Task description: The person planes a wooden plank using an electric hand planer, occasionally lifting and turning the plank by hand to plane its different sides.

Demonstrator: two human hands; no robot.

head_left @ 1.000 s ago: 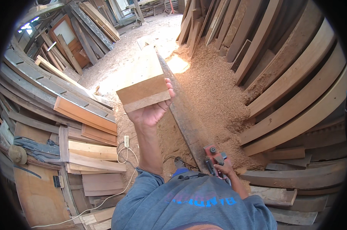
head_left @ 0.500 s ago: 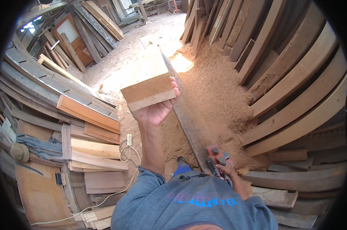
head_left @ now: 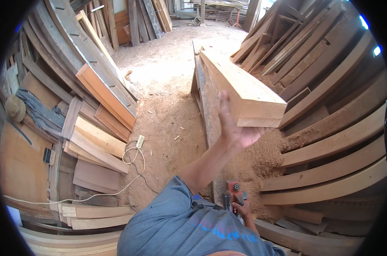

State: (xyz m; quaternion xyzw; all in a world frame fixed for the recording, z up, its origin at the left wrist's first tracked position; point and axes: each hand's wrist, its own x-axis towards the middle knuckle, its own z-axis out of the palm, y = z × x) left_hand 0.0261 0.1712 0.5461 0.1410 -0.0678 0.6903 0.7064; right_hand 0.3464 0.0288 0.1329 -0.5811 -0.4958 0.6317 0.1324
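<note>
A thick, pale timber beam (head_left: 249, 89) is lifted at its near end by my left hand (head_left: 236, 130). The palm lies under that end and the thumb presses along the left side. Its far end reaches down to the far part of a long, narrow work board (head_left: 208, 106). Low in the picture, my right hand (head_left: 241, 209) grips the handle of a red and black electric hand planer (head_left: 235, 190), which is at the near end of the board. Part of that hand's fingers is hidden by the tool.
Wood shavings (head_left: 266, 158) heap up right of the board. Planks (head_left: 330, 181) lean along the right side; more boards (head_left: 103, 136) are stacked at left. A pale cord with a socket block (head_left: 140, 141) lies on the floor at left. A trestle table (head_left: 219, 6) stands far back.
My left hand has swung the beam's near end to the right and turned it, so a long side now shows. The planer stays in my right hand. The whole view has shifted too.
</note>
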